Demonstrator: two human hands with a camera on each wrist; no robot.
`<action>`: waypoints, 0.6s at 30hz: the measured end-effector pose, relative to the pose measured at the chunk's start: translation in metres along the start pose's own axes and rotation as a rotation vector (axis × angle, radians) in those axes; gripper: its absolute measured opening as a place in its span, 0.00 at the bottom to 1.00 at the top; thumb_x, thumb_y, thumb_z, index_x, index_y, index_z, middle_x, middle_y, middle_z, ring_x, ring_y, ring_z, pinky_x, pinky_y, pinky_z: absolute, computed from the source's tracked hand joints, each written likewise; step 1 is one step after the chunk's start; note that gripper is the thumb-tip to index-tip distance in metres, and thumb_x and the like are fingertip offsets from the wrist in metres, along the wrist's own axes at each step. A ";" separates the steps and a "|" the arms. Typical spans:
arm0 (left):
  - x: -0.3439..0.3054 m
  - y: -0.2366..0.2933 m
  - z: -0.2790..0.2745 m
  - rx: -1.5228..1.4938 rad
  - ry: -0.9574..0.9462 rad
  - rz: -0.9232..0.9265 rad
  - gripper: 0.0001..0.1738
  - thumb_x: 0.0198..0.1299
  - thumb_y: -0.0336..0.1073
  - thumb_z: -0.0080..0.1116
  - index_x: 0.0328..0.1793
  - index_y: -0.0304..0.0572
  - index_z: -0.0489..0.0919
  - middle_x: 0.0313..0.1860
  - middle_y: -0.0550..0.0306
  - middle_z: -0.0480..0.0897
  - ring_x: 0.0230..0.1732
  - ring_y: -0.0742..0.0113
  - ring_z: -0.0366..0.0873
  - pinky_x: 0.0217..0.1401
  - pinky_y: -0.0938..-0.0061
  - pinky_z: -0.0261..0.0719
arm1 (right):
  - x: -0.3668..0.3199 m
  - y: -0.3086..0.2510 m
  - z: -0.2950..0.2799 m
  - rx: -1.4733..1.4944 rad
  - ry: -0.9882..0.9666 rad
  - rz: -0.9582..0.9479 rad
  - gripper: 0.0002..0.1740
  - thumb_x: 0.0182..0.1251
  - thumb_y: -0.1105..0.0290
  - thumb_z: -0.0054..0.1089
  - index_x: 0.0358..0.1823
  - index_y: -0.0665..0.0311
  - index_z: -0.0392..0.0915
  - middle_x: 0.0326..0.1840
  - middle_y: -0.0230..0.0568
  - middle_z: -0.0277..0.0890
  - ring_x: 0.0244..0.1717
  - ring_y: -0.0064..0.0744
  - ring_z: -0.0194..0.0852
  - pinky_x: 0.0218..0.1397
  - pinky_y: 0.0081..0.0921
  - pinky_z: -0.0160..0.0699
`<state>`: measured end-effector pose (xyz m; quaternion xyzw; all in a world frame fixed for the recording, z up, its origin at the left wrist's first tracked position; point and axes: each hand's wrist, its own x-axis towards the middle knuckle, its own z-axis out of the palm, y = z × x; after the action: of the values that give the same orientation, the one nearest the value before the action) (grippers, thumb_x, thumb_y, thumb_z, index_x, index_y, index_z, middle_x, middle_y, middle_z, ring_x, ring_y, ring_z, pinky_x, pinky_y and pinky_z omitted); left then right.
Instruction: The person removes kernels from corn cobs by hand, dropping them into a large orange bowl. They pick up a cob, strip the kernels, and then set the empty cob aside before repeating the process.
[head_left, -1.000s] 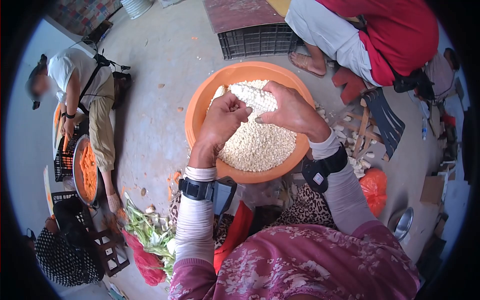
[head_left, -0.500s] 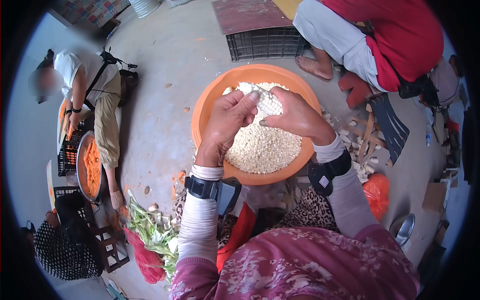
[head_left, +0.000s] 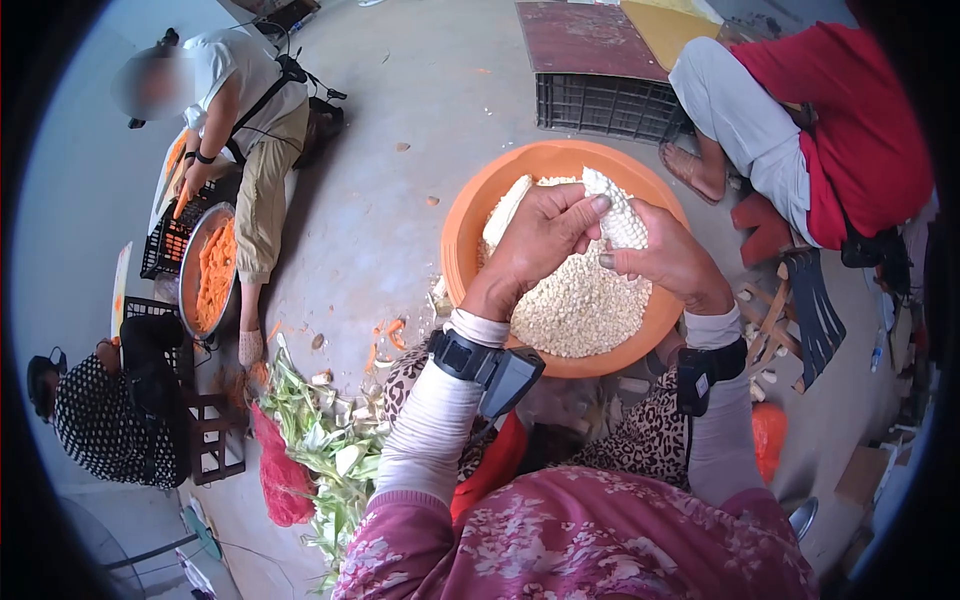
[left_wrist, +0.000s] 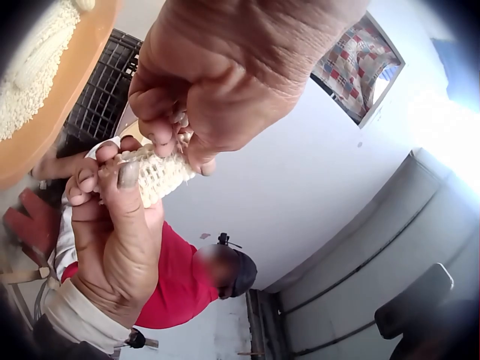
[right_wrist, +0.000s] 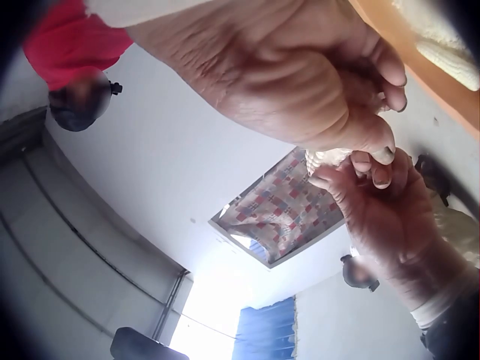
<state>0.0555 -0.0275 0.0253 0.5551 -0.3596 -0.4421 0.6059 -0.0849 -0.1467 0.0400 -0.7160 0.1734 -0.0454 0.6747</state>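
An ear of white corn (head_left: pixel 622 218), with some rows stripped to bare sockets in the left wrist view, is held up over a wide orange basin (head_left: pixel 462 240). My right hand (head_left: pixel 680 258) grips its lower part, thumb along the side. At its other end, my left hand (head_left: pixel 540 240) pinches with thumb and curled fingers; loose kernels (left_wrist: pixel 180 118) show between those fingers. Loose white kernels (head_left: pixel 580 315) fill much of the basin. Another pale ear (head_left: pixel 507 210) lies on them at the left side.
Corn husks (head_left: pixel 335 430) and a red mesh bag (head_left: pixel 280 475) lie at the left. A person beside a pan of orange strips (head_left: pixel 213 270) works at the far left. Another person in red (head_left: pixel 850 130) sits at the right, near a black crate (head_left: pixel 605 105) and a wooden stool (head_left: pixel 775 325).
The head view has turned, so the scene shifts rightward. The left thumb has moved up against the ear's upper end, and the ear now stands more upright in the right hand.
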 end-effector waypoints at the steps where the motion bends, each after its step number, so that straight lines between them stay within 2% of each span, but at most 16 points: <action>1: -0.001 0.003 0.002 -0.017 -0.001 -0.003 0.15 0.65 0.41 0.53 0.29 0.41 0.77 0.21 0.68 0.73 0.22 0.82 0.67 0.25 0.87 0.65 | 0.000 -0.003 0.000 -0.028 0.004 0.022 0.26 0.52 0.71 0.65 0.51 0.71 0.66 0.37 0.35 0.71 0.33 0.16 0.69 0.32 0.16 0.72; 6: 0.000 0.002 0.002 0.013 -0.017 -0.013 0.14 0.66 0.40 0.51 0.29 0.41 0.76 0.23 0.68 0.73 0.23 0.82 0.67 0.27 0.87 0.66 | -0.001 0.000 -0.004 -0.052 -0.009 0.032 0.24 0.51 0.72 0.64 0.49 0.71 0.67 0.37 0.35 0.71 0.33 0.16 0.68 0.32 0.17 0.71; 10: -0.002 0.006 0.004 0.083 -0.006 -0.004 0.14 0.66 0.40 0.51 0.29 0.41 0.75 0.23 0.67 0.72 0.24 0.82 0.67 0.27 0.86 0.66 | -0.001 0.000 -0.004 -0.138 0.017 0.037 0.23 0.50 0.72 0.64 0.48 0.71 0.68 0.37 0.35 0.71 0.36 0.19 0.69 0.38 0.20 0.71; 14: -0.002 0.006 0.002 -0.050 -0.015 -0.066 0.12 0.65 0.41 0.52 0.32 0.43 0.75 0.25 0.68 0.73 0.25 0.82 0.67 0.29 0.87 0.66 | -0.001 -0.006 -0.002 -0.193 0.050 0.007 0.22 0.49 0.72 0.64 0.46 0.71 0.69 0.37 0.36 0.72 0.39 0.22 0.69 0.43 0.22 0.71; 18: 0.001 0.005 0.000 -0.174 -0.059 -0.099 0.10 0.65 0.39 0.52 0.33 0.44 0.76 0.26 0.69 0.75 0.25 0.83 0.68 0.29 0.87 0.66 | 0.000 -0.002 -0.004 -0.163 0.052 -0.010 0.23 0.48 0.71 0.64 0.46 0.70 0.69 0.37 0.37 0.72 0.39 0.22 0.69 0.43 0.22 0.71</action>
<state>0.0562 -0.0285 0.0298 0.5041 -0.3097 -0.5172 0.6185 -0.0863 -0.1507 0.0423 -0.7680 0.1903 -0.0528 0.6092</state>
